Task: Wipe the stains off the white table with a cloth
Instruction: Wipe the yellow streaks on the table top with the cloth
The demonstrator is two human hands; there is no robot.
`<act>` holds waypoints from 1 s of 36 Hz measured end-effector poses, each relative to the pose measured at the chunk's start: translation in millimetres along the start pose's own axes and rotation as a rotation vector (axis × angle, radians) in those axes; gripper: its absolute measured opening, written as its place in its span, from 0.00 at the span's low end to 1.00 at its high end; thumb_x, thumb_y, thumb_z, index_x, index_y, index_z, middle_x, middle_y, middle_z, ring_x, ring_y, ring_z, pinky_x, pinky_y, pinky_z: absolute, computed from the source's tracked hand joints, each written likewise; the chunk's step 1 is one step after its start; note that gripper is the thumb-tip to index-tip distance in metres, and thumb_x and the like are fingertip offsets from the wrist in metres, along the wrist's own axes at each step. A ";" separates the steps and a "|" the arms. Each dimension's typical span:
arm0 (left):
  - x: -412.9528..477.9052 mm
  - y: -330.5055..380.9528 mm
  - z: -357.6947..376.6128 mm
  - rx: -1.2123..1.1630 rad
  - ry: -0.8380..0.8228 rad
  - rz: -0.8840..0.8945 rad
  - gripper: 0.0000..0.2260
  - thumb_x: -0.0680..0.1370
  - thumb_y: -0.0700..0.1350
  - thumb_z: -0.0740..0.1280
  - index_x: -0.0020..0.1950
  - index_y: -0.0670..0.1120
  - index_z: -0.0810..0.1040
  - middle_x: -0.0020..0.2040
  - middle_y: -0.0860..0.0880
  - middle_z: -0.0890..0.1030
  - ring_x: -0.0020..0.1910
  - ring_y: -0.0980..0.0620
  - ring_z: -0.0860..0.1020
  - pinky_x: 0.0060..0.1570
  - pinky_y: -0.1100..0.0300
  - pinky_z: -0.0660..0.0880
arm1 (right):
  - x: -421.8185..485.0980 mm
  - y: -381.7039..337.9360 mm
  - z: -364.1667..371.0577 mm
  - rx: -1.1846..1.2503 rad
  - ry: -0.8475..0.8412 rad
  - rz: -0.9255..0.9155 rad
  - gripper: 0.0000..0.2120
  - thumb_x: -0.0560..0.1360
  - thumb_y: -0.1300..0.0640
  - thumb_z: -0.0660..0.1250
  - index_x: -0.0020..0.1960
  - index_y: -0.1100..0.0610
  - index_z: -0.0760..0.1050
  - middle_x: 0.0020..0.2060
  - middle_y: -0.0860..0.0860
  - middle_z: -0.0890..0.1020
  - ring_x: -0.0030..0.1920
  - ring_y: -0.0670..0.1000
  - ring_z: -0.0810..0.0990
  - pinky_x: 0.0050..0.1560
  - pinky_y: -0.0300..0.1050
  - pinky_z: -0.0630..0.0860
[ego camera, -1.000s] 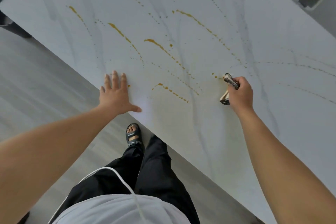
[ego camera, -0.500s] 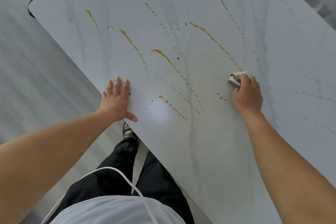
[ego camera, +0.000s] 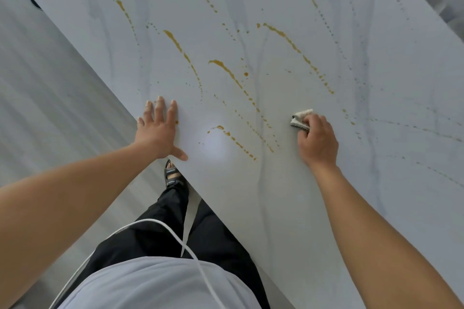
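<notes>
Progress check: we judge this early, with most of the job open. Our right hand (ego camera: 317, 143) has its fingers (ego camera: 312, 121) curled round the bunched cloth (ego camera: 300, 118) and holds it down on the worktop (ego camera: 276, 221), mid-scene, just right of the nearest dotted trails. Our left hand (ego camera: 158, 130) lies flat by the near-left edge, fingers straight and spread, gripping nothing; we read it as a brace. Done, as far as we can see: the near strip of worktop, nearer than the cloth and to its right, shows no amber, only grey veining. A faint yellowish haze just beyond the cloth may be smeared residue; we can't confirm. Left: the stains (ego camera: 226, 70), long amber streaks and dot trails, run across the middle and far part from left to right. There is also one short streak (ego camera: 236, 142) between our hands, beside a glare spot (ego camera: 216, 145). Fine dot lines at the far right look unwiped too. We estimate well under half is wiped.
</notes>
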State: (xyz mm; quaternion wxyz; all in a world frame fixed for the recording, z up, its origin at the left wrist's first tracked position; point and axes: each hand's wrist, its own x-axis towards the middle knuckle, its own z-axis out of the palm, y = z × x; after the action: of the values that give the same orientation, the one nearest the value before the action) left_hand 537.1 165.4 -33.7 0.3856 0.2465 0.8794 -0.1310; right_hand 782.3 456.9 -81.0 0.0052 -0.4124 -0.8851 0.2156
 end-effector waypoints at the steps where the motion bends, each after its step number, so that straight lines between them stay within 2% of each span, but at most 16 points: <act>1: 0.1 0.1 -0.2 0.002 0.004 0.001 0.72 0.59 0.69 0.80 0.80 0.50 0.29 0.80 0.42 0.30 0.80 0.35 0.34 0.79 0.34 0.47 | 0.0 -4.7 1.6 0.008 0.023 0.073 0.12 0.72 0.61 0.62 0.55 0.57 0.75 0.52 0.56 0.77 0.53 0.61 0.75 0.42 0.52 0.73; 3: -0.5 -0.1 -0.4 -0.002 0.002 0.003 0.72 0.59 0.68 0.80 0.81 0.50 0.29 0.80 0.42 0.30 0.80 0.35 0.34 0.79 0.34 0.47 | -7.6 -15.6 8.5 -0.045 0.038 0.069 0.12 0.71 0.62 0.63 0.55 0.58 0.74 0.51 0.58 0.77 0.51 0.62 0.76 0.39 0.53 0.74; 7: -0.5 -1.1 -0.2 -0.004 0.002 0.000 0.72 0.59 0.68 0.80 0.80 0.50 0.28 0.80 0.43 0.30 0.80 0.35 0.34 0.79 0.35 0.47 | -31.7 -27.8 21.2 -0.118 -0.041 -0.283 0.15 0.69 0.56 0.59 0.52 0.58 0.76 0.46 0.56 0.77 0.45 0.61 0.76 0.33 0.50 0.76; 9: -0.5 -0.4 -0.2 0.002 0.006 0.004 0.72 0.59 0.68 0.80 0.80 0.50 0.28 0.80 0.43 0.30 0.80 0.35 0.34 0.79 0.35 0.47 | -36.5 -26.0 22.1 -0.084 -0.063 -0.353 0.15 0.68 0.55 0.58 0.51 0.57 0.76 0.45 0.53 0.77 0.45 0.58 0.75 0.31 0.48 0.75; 10: -0.8 -1.2 0.5 0.004 0.007 0.005 0.72 0.59 0.68 0.80 0.80 0.50 0.28 0.80 0.43 0.30 0.80 0.35 0.34 0.79 0.35 0.47 | -37.5 -26.2 22.3 -0.047 -0.050 -0.306 0.14 0.69 0.55 0.58 0.51 0.57 0.76 0.45 0.53 0.77 0.46 0.58 0.75 0.33 0.48 0.75; 13: -0.6 -1.7 0.2 0.007 0.010 0.009 0.72 0.59 0.69 0.80 0.80 0.50 0.28 0.80 0.43 0.30 0.80 0.35 0.34 0.79 0.35 0.47 | -35.9 -31.0 25.1 0.068 0.030 -0.001 0.13 0.70 0.57 0.60 0.52 0.57 0.76 0.48 0.54 0.78 0.51 0.59 0.76 0.39 0.51 0.74; 15: -0.6 -2.7 0.6 0.009 0.007 0.013 0.72 0.59 0.69 0.80 0.80 0.50 0.28 0.80 0.43 0.30 0.80 0.35 0.34 0.79 0.35 0.47 | -40.9 -40.4 30.4 0.049 0.059 0.048 0.13 0.69 0.58 0.60 0.53 0.58 0.76 0.48 0.56 0.78 0.50 0.61 0.76 0.38 0.51 0.74; 16: -0.3 -2.4 0.9 0.008 0.008 0.013 0.72 0.59 0.69 0.80 0.80 0.50 0.28 0.80 0.43 0.29 0.80 0.35 0.34 0.79 0.34 0.47 | -45.1 -44.1 33.0 0.010 0.052 -0.015 0.13 0.69 0.57 0.60 0.52 0.58 0.76 0.47 0.57 0.78 0.49 0.62 0.77 0.37 0.51 0.75; 19: -0.3 -3.0 1.1 0.003 0.006 0.017 0.72 0.59 0.69 0.80 0.80 0.50 0.28 0.80 0.43 0.29 0.80 0.35 0.33 0.78 0.34 0.47 | -63.2 -49.5 40.8 -0.092 -0.039 -0.363 0.13 0.68 0.55 0.59 0.50 0.58 0.76 0.44 0.55 0.78 0.44 0.60 0.76 0.30 0.49 0.75; 21: -0.2 -4.0 1.2 0.002 0.009 0.019 0.72 0.59 0.69 0.80 0.80 0.50 0.28 0.80 0.43 0.29 0.80 0.35 0.33 0.78 0.34 0.47 | -67.4 -48.9 41.3 -0.096 -0.108 -0.490 0.13 0.68 0.56 0.59 0.49 0.57 0.76 0.43 0.52 0.77 0.42 0.57 0.76 0.27 0.48 0.74; 23: -0.3 -4.5 1.5 0.007 0.013 0.024 0.72 0.60 0.69 0.80 0.80 0.50 0.28 0.80 0.43 0.29 0.80 0.35 0.34 0.78 0.34 0.47 | -65.4 -48.6 39.4 -0.067 -0.106 -0.420 0.13 0.68 0.55 0.59 0.49 0.57 0.76 0.44 0.52 0.77 0.43 0.57 0.76 0.29 0.46 0.74; 27: -0.1 -5.6 2.9 0.000 0.023 0.029 0.72 0.59 0.70 0.80 0.80 0.50 0.29 0.80 0.43 0.30 0.80 0.35 0.34 0.78 0.34 0.47 | -61.9 -56.4 40.4 0.078 0.019 0.016 0.12 0.70 0.57 0.62 0.52 0.57 0.76 0.48 0.54 0.78 0.51 0.59 0.76 0.38 0.51 0.75; 29: -0.4 -5.7 2.4 0.000 0.021 0.028 0.72 0.59 0.69 0.80 0.81 0.50 0.29 0.80 0.43 0.30 0.80 0.36 0.34 0.78 0.34 0.47 | -68.0 -67.9 45.3 0.072 0.033 0.078 0.11 0.70 0.60 0.63 0.52 0.57 0.76 0.48 0.55 0.78 0.50 0.61 0.77 0.37 0.51 0.75; 31: -0.7 -5.2 1.7 0.002 0.015 0.028 0.72 0.60 0.69 0.80 0.81 0.50 0.29 0.80 0.43 0.30 0.80 0.36 0.33 0.79 0.34 0.47 | -79.3 -78.2 51.1 0.012 -0.001 -0.064 0.11 0.69 0.57 0.61 0.50 0.58 0.76 0.45 0.56 0.77 0.46 0.61 0.77 0.34 0.50 0.74; 34: -0.4 -5.8 2.0 -0.005 0.020 0.033 0.72 0.60 0.69 0.80 0.81 0.50 0.29 0.80 0.43 0.30 0.80 0.36 0.33 0.78 0.34 0.47 | -92.8 -80.7 55.6 -0.051 -0.127 -0.403 0.12 0.68 0.56 0.59 0.49 0.57 0.76 0.43 0.52 0.77 0.42 0.57 0.75 0.27 0.47 0.74; 36: -0.4 -7.9 2.6 -0.004 0.021 0.036 0.71 0.60 0.69 0.80 0.81 0.50 0.29 0.80 0.43 0.30 0.80 0.35 0.33 0.78 0.34 0.47 | -91.6 -79.4 54.3 -0.028 -0.171 -0.451 0.13 0.68 0.56 0.59 0.50 0.56 0.76 0.44 0.50 0.77 0.43 0.55 0.75 0.28 0.47 0.74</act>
State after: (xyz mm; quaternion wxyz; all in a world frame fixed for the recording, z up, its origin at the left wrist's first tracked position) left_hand 534.8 157.5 -34.8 0.3791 0.2630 0.8791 -0.1197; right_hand 774.8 324.4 -84.2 -0.0274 -0.1847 -0.9549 0.2308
